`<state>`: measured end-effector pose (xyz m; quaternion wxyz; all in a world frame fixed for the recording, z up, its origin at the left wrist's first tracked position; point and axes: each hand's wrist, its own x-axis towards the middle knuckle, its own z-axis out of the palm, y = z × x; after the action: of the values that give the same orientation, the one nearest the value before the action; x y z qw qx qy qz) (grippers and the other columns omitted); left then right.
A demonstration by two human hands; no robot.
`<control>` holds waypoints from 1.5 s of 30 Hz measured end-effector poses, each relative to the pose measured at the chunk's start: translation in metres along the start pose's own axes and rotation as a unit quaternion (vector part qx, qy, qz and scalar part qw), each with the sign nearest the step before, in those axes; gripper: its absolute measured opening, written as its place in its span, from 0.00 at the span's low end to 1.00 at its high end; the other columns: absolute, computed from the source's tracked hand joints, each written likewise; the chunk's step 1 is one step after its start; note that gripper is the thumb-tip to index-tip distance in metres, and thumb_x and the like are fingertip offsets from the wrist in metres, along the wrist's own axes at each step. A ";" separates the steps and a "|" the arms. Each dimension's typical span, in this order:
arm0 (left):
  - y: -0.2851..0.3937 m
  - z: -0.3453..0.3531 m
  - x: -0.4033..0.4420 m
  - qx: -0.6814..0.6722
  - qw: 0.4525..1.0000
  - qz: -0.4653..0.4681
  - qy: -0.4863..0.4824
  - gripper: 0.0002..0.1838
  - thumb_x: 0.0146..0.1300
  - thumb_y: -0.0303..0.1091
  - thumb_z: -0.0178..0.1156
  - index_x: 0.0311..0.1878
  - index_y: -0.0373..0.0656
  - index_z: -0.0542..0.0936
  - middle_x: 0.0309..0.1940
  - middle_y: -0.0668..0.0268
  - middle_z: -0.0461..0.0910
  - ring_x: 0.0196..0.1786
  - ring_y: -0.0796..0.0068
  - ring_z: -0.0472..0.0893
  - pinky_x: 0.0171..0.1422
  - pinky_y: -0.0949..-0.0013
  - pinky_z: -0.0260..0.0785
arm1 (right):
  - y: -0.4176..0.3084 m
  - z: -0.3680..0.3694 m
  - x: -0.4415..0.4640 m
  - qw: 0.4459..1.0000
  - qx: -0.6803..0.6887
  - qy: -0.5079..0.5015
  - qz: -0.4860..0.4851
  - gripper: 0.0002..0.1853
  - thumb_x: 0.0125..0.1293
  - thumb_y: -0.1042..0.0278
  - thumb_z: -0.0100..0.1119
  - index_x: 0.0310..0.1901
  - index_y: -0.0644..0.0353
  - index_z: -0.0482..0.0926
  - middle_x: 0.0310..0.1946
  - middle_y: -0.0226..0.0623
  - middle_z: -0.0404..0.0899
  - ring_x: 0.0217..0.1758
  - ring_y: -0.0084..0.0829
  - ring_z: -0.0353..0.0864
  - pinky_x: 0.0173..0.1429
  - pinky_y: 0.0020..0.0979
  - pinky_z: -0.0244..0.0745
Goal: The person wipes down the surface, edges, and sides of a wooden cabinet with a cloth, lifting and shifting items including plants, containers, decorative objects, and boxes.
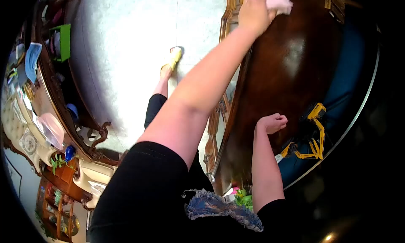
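Grips a pink cloth point(280, 2) in the left hand point(255, 16), at the top of the view, with the fingers closed on a bunched fold, at the far stretch of the dark glossy desk point(287, 85). Cannot tell whether pressed down or lifted clear. Holds the right hand point(273, 123) much nearer the body, over or beside the same desk, with the fingers curled narrow in a loose fist and with nothing showing inside.

Could go wrong on the right first: sits near a yellow-and-black excavator-like toy point(315, 112), probably close enough to knock it with a careless outward swing while attending to the far hand. Could also snag the cloth on the carved wood point(229, 15) along the desk's left side, through trailing a loose corner there. Might skid on the polish by leaning too hard on the outstretched left arm. Risks brushing the green leaves point(244, 198) beside the right arm by drawing the elbow back.

Among containers, includes a green box point(65, 42) at the left, open on one side, with greyish-purple contents point(55, 41) too dim to name. Includes a pinkish see-through tub point(52, 129) on a cluttered second desk point(47, 89); cannot make out any contents. Adds a small blue pot point(70, 153) just beside a leafy plant point(58, 162), without showing the inside, and a brown cabinet point(64, 204) at lower left, with shelved goods too tiny to identify.
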<state>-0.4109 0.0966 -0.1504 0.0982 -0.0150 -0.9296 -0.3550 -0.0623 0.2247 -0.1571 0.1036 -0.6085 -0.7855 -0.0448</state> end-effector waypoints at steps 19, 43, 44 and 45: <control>0.020 -0.157 -0.475 -0.355 0.829 -0.334 -0.273 0.54 0.60 0.26 0.68 0.85 0.44 0.48 0.82 0.45 0.54 0.84 0.39 0.55 0.86 0.50 0.52 | 0.007 0.008 0.005 0.999 -0.027 0.018 0.004 0.13 0.74 0.57 0.48 0.48 0.53 0.78 0.53 0.45 0.78 0.53 0.53 0.81 0.55 0.53 0.77; -0.104 0.032 -0.123 -0.591 0.728 -0.325 -0.125 0.29 0.75 0.50 0.61 0.69 0.40 0.74 0.63 0.53 0.81 0.66 0.60 0.79 0.72 0.60 0.70 | -0.264 0.029 0.029 0.910 0.096 0.024 -0.403 0.14 0.70 0.60 0.54 0.52 0.58 0.74 0.50 0.47 0.75 0.56 0.53 0.77 0.64 0.49 0.70; -0.086 0.052 -0.120 -0.576 0.746 -0.317 -0.103 0.29 0.75 0.51 0.60 0.69 0.41 0.74 0.65 0.51 0.79 0.69 0.56 0.77 0.75 0.58 0.68 | -0.263 0.025 0.029 0.908 0.114 0.006 -0.403 0.13 0.70 0.61 0.54 0.50 0.58 0.74 0.50 0.47 0.75 0.55 0.53 0.76 0.63 0.50 0.70; -0.074 0.080 -0.124 -0.511 0.811 -0.280 -0.050 0.30 0.75 0.52 0.60 0.69 0.40 0.74 0.65 0.48 0.78 0.70 0.51 0.75 0.76 0.56 0.66 | -0.262 0.022 0.030 0.905 0.132 -0.014 -0.405 0.12 0.70 0.61 0.54 0.49 0.58 0.74 0.49 0.47 0.75 0.55 0.53 0.76 0.62 0.51 0.70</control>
<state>-0.3100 0.0992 -0.2810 -0.0737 0.1802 -0.5818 -0.7897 -0.3250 0.1902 -0.1573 0.1453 -0.2198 -0.9642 0.0298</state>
